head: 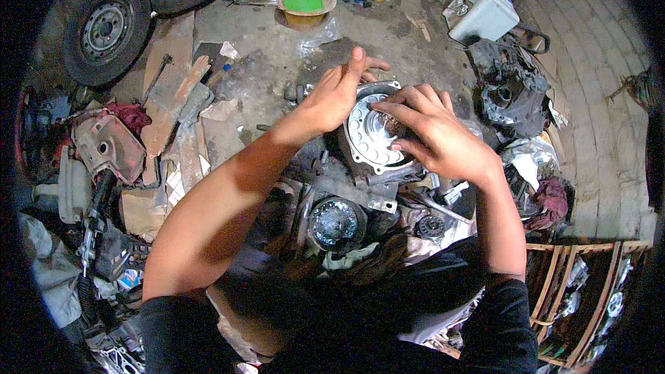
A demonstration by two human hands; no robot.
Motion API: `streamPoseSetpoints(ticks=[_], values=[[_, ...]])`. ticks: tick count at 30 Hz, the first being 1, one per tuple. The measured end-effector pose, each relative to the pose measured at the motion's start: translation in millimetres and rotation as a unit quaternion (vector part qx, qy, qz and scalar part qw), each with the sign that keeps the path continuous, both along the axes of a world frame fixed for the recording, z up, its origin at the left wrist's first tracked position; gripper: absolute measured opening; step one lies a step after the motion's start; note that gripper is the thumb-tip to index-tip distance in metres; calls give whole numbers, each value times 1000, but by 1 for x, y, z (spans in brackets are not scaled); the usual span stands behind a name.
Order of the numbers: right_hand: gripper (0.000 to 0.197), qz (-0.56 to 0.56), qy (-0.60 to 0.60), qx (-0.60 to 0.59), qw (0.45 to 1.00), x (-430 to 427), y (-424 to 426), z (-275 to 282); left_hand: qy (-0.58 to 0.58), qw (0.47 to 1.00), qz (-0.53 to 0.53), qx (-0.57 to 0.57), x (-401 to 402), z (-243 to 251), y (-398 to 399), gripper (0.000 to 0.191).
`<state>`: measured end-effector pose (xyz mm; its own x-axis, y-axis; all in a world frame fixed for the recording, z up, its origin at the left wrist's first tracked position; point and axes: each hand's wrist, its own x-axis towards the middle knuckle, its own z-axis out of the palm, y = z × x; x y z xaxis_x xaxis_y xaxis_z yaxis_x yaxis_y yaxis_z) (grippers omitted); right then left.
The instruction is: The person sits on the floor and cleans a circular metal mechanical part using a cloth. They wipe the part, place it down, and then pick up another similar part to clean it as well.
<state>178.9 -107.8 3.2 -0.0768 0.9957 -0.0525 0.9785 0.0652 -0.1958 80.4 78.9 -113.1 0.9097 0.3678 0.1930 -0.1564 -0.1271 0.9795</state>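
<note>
In front of me stands a round cast-metal housing with bolt lugs around its rim, which looks like part of a gearbox. Inside it sits a bright metal plate with a ring of round recesses and a dark, rough centre. My right hand reaches over from the right, thumb and fingertips on the plate's inner part. Its palm hides the right side of the plate. My left hand is at the housing's upper left edge, thumb raised and fingers extended past the rim. Nothing shows in its grasp.
Below the housing lie a round metal part and a paint brush. A dirty gearbox casing and a white plastic container stand right. Wheels and cardboard lie left. A bowl holds something green; a wooden rack is lower right.
</note>
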Motion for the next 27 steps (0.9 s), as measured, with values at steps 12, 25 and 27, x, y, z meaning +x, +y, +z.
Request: streamPoseSetpoints(ticks=[12, 25, 27], values=[[54, -59, -131, 46, 989, -20, 6, 1, 4, 998, 4, 59, -4, 11, -4, 86], [49, 13, -53, 17, 998, -5, 13, 5, -28, 997, -68, -34, 2, 2, -5, 81], [48, 33, -53, 23, 998, -5, 13, 6, -24, 997, -71, -32, 1, 5, -4, 81]])
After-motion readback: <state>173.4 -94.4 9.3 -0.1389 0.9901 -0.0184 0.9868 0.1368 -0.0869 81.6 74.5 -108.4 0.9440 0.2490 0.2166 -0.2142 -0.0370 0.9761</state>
